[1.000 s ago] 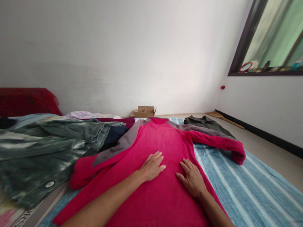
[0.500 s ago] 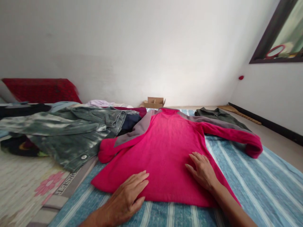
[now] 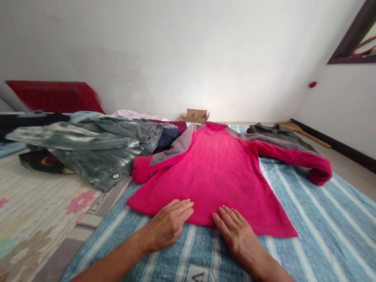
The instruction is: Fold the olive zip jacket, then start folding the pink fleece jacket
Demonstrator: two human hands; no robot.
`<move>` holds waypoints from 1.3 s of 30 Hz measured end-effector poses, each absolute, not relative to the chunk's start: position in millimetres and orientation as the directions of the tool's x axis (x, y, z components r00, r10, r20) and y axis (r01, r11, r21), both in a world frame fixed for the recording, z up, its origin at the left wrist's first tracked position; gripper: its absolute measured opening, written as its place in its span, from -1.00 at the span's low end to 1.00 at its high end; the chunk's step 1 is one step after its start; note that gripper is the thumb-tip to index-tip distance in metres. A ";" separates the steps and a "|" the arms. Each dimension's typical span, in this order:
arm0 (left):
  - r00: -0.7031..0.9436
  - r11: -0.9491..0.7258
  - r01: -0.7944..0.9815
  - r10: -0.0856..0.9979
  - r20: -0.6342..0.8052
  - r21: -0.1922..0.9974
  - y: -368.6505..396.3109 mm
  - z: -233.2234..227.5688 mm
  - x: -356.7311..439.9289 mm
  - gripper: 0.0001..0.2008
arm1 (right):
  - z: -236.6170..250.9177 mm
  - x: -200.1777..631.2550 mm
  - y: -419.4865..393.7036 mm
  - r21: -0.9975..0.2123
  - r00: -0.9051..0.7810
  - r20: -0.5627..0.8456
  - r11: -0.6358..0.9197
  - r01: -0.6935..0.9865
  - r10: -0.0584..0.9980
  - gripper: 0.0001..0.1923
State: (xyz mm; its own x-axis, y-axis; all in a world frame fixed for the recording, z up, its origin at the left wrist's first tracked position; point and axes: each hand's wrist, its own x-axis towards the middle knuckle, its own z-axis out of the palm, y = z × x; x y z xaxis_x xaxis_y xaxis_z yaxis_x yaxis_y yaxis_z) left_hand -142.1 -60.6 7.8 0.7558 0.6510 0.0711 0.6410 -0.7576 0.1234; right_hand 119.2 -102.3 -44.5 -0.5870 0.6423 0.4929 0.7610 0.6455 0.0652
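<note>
A bright pink long-sleeved top [image 3: 214, 172] with grey shoulder panels lies spread on the bed, its collar at the far end and its hem towards me. My left hand [image 3: 172, 221] rests at the hem left of the middle, fingers stretched out over the cloth. At the hem just right of the middle, my right hand [image 3: 235, 231] lies with its fingers extended flat on the fabric. Neither hand grips anything that I can see. The top's left sleeve is bent in against the body, while the right sleeve reaches outward with its cuff curled.
Left of the top, a grey-green denim jacket [image 3: 96, 152] lies on a heap of clothes. A dark folded garment [image 3: 282, 135] is at the back right. A small cardboard box [image 3: 196, 115] stands by the wall. Blue striped sheet [image 3: 317, 207] covers the bed beside a floral mat [image 3: 47, 207].
My right hand has moved left and down to the hem, closer to my left hand. The left hand has shifted slightly up and right. My view has tilted down and turned a little left.
</note>
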 end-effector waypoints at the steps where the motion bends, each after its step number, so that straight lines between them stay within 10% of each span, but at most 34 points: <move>1: 0.753 -0.756 0.640 0.653 0.084 0.136 -58.8 7.5 -142.2 -0.47 | -43.5 118.3 -101.0 0.078 -0.594 0.482 0.644 0.761 0.644 -0.56; 29: 0.759 -0.772 0.598 0.631 0.158 0.215 -52.5 8.3 -148.1 -0.55 | -39.5 88.7 -88.7 0.100 -0.690 0.530 0.772 0.628 0.492 -0.63; 39: 0.730 -0.764 0.645 0.610 0.310 -0.015 -52.7 -8.1 -162.1 -0.42 | -32.9 85.6 -78.3 0.007 -0.615 0.548 0.732 0.682 0.567 -0.60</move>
